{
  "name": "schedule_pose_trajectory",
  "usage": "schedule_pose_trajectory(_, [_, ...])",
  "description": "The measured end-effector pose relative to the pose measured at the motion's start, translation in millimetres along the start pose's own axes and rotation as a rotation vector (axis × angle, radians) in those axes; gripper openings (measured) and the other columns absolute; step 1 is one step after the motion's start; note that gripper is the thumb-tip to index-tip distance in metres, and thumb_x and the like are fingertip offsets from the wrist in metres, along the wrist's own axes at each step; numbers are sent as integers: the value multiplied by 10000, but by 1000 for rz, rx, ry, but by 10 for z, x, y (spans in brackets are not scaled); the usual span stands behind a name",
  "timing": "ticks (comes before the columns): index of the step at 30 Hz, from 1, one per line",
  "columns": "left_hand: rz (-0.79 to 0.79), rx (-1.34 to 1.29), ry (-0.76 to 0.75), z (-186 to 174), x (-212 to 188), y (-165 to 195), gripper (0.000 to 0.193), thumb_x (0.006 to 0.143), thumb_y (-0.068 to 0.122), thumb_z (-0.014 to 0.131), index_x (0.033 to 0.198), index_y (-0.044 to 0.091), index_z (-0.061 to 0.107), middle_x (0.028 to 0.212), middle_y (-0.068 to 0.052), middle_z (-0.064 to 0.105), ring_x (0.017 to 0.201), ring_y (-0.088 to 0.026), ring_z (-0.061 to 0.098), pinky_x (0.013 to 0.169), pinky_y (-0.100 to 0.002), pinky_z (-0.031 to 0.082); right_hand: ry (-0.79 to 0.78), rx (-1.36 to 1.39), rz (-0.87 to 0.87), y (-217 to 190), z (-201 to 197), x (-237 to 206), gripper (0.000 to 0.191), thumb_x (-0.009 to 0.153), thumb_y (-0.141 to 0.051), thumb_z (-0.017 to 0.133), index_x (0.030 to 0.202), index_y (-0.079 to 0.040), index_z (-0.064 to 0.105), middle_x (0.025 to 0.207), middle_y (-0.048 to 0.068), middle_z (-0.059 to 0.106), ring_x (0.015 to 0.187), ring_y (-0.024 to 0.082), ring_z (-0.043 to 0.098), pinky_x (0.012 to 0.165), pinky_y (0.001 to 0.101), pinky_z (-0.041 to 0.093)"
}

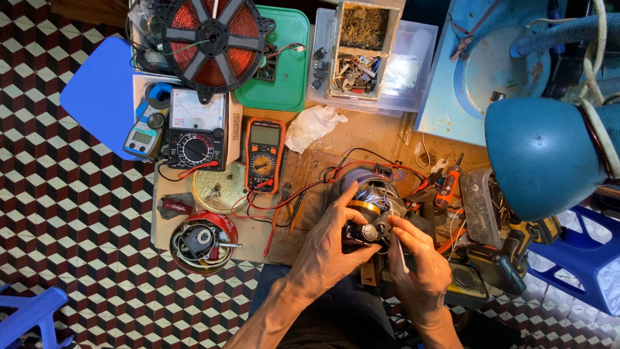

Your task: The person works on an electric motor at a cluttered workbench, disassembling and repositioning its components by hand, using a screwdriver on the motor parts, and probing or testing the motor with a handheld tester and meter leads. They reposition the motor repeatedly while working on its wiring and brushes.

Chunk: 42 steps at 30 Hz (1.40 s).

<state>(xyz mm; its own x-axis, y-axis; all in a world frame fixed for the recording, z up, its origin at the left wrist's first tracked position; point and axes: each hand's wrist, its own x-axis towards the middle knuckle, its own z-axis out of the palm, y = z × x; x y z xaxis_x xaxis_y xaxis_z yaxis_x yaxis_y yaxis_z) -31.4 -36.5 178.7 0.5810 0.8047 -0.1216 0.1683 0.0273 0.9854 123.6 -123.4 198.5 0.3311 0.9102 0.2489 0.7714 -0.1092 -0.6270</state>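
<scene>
A small electric motor (374, 200) with a yellow band and dark windings sits at the middle of the cluttered wooden board (361, 139). My left hand (332, 242) wraps its left side and grips it. My right hand (416, 258) touches the motor's right end and pinches a thin white stick-like tool (400, 252). Red and black test leads (303, 190) run from the motor to an orange digital multimeter (263, 155).
A black analogue meter (196, 129), a blue clamp meter (147, 126), a copper coil disc (214, 40), a green tray (284, 61) and clear parts boxes (374, 58) lie behind. A blue lamp shade (546, 155) hangs right. Blue stools (575, 258) stand around on the chequered floor.
</scene>
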Motion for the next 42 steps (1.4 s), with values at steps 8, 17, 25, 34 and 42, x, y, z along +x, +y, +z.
schedule_pose_trajectory(8, [-50,-15,71,-24,59,-4,495,823,174,862,1186,37,555,1631,-251,400,1444,-369,524,1117,-420,489,-86,-17,-132,3,-53,31,265,822,69,758,1054,24,639,1135,198,739,975,284,763,813,326,609])
schedule_pose_trajectory(17, [-132,-19,17,-92,71,40,528,802,249,854,1185,38,557,1556,-209,521,1288,-318,645,1026,-389,543,-59,-39,-85,-10,-50,16,251,833,81,760,1040,12,638,1123,173,751,950,258,767,807,312,605])
schedule_pose_trajectory(25, [-132,25,79,-56,107,92,546,780,274,887,1162,43,571,1366,-187,653,1170,-299,707,943,-383,579,64,53,113,-46,-3,-8,204,919,64,737,1081,13,624,1170,155,741,1047,212,748,924,310,585])
schedule_pose_trajectory(34, [-151,81,-40,-168,598,63,522,890,456,726,1271,118,610,1033,-99,747,897,-248,768,766,-368,591,155,211,302,-55,10,54,124,1018,58,659,1120,38,590,1206,183,707,1108,214,722,978,315,605])
schedule_pose_trajectory(42, [-279,110,-88,-143,961,227,580,819,612,684,1130,122,694,921,-118,772,838,-286,778,699,-406,596,149,240,331,-67,-7,14,147,1008,68,656,1133,27,590,1195,177,710,1096,206,721,970,314,600])
